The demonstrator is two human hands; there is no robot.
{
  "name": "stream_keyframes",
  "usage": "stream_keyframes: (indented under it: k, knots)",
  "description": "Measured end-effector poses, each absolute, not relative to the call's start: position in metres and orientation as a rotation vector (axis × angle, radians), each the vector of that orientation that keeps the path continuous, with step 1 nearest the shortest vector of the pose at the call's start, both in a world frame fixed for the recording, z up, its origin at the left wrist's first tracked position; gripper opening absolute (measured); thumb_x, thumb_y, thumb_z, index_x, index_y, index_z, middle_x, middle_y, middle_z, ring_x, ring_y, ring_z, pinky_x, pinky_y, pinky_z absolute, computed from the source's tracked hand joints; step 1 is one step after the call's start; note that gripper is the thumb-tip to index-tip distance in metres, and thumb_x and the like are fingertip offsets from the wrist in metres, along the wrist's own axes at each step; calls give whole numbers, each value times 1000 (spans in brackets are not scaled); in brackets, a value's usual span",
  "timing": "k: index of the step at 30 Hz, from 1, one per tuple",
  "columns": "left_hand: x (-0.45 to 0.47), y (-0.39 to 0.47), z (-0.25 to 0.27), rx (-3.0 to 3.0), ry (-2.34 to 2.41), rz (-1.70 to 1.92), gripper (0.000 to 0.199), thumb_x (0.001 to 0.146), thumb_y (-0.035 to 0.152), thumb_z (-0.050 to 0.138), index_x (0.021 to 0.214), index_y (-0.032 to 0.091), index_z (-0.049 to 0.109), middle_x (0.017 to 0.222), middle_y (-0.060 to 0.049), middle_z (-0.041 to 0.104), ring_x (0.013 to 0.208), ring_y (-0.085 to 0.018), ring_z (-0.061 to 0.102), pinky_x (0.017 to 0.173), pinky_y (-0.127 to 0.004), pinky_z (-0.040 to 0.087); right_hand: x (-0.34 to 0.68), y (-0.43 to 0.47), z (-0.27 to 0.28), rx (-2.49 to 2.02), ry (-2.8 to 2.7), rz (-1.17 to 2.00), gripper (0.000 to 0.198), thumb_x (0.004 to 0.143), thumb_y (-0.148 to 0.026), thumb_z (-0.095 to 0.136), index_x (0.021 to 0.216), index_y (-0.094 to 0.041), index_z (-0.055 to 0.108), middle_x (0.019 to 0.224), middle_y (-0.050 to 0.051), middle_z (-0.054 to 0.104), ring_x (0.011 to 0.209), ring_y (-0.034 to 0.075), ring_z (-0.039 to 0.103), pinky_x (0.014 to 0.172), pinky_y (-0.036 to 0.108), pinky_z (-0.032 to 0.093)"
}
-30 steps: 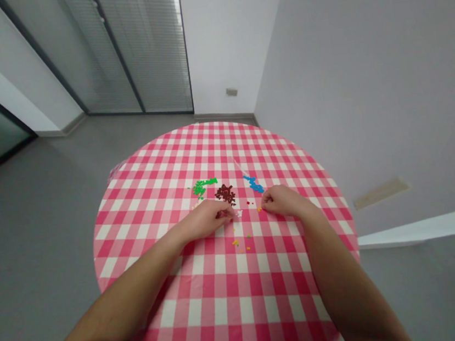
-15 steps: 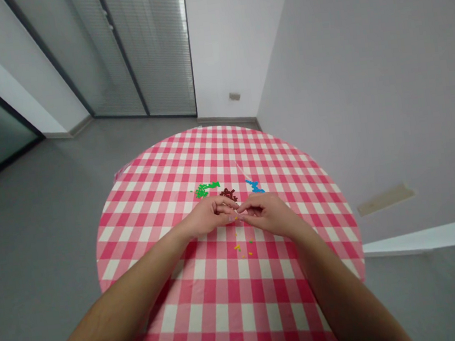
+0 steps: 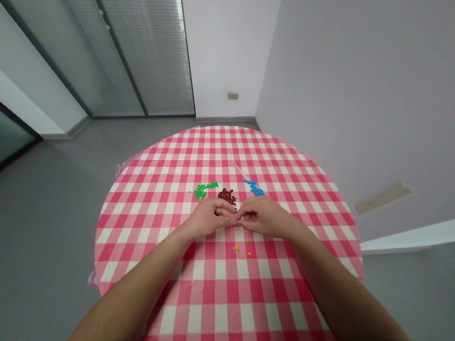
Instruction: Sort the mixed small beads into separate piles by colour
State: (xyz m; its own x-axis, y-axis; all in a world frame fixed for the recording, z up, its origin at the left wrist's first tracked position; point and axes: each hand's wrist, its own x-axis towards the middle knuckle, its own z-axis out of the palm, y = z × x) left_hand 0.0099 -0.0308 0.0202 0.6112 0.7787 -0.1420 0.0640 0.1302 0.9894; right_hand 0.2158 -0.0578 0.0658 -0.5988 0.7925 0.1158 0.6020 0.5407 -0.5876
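Observation:
My left hand [image 3: 211,216] and my right hand [image 3: 263,216] meet fingertip to fingertip over the middle of the table. Both are closed in a pinch; whatever lies between the fingertips is too small to make out. Just beyond them is a heap of small dark brown pieces [image 3: 226,196]. Small green pieces [image 3: 200,191] lie past my left hand, with a green strip [image 3: 211,185] at their edge. Past my right hand are small blue pieces [image 3: 255,188]. A few tiny yellow pieces [image 3: 236,247] and green bits are scattered on the near side of my hands.
A red and white checked cloth [image 3: 211,305] covers the round table. A thin pale strand [image 3: 239,168] lies beyond the blue pieces. Walls stand behind and to the right, and a glass partition [image 3: 147,53] is at the back left.
My hands have moved slightly toward me, and more of the brown and blue pieces shows. The yellow speck seen at my fingertips earlier no longer shows. The view has shifted a little.

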Motion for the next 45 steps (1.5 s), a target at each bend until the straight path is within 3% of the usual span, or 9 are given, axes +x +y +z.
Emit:
stream_keyframes:
  k: [5, 9, 12, 19, 26, 34, 40, 45]
  knots:
    - [9, -32, 24, 1398, 862, 606, 28, 74, 28, 79, 95, 14, 68, 86, -8, 76, 79, -17, 71, 68, -26, 51, 244, -48, 69, -1347, -2402, 790, 14, 76, -13, 61, 76, -18, 74, 69, 2, 70, 62, 14, 59, 60, 24, 41]
    - [8, -32, 29, 1463, 907, 596, 21, 77, 28, 76, 93, 15, 70, 80, -6, 75, 71, -15, 68, 61, -24, 47, 290, -30, 59, -1704, -2256, 1047, 12, 75, -19, 62, 74, -18, 74, 73, 4, 73, 64, 17, 64, 60, 26, 44]
    - [7, -32, 31, 1510, 923, 584, 16, 78, 26, 74, 89, 15, 72, 81, -6, 75, 72, -15, 67, 63, -25, 48, 311, -21, 47, -1808, -2216, 1063, 11, 73, -23, 65, 75, -18, 74, 76, 6, 75, 68, 19, 65, 61, 28, 46]
    - [3, -34, 40, 1913, 858, 374, 11, 80, 18, 66, 85, 18, 76, 84, -3, 75, 76, -16, 66, 70, -26, 47, 306, -18, 35, -1710, -2212, 1160, 14, 73, -26, 67, 80, -19, 77, 86, 6, 77, 79, 21, 69, 68, 28, 50]
    - [2, -40, 45, 2165, 600, 70, 18, 73, 15, 76, 91, 16, 75, 93, -5, 71, 81, -17, 64, 71, -25, 46, 297, -19, 32, -1721, -2246, 1112, 15, 75, -24, 68, 85, -21, 79, 88, 5, 77, 76, 19, 68, 65, 27, 49]
    - [5, -40, 40, 2293, 637, 44, 18, 67, 11, 77, 83, 16, 69, 85, -3, 66, 79, -17, 60, 71, -26, 44, 288, -23, 45, -1694, -2281, 1055, 18, 79, -22, 64, 87, -21, 81, 93, 6, 78, 83, 22, 70, 74, 29, 52]
    - [9, -39, 38, 2360, 730, 173, 16, 80, 11, 64, 93, 16, 72, 93, -6, 70, 87, -19, 63, 79, -29, 47, 264, -34, 58, -1410, -2444, 1170, 19, 79, -20, 62, 85, -21, 80, 86, 3, 78, 78, 20, 69, 71, 28, 50]
    - [15, -40, 27, 2443, 706, 196, 20, 85, 11, 57, 90, 19, 75, 93, -5, 71, 88, -18, 64, 82, -27, 47, 249, -40, 62, -1356, -2478, 1175, 22, 82, -19, 60, 91, -20, 80, 93, 5, 78, 82, 20, 70, 72, 28, 49]
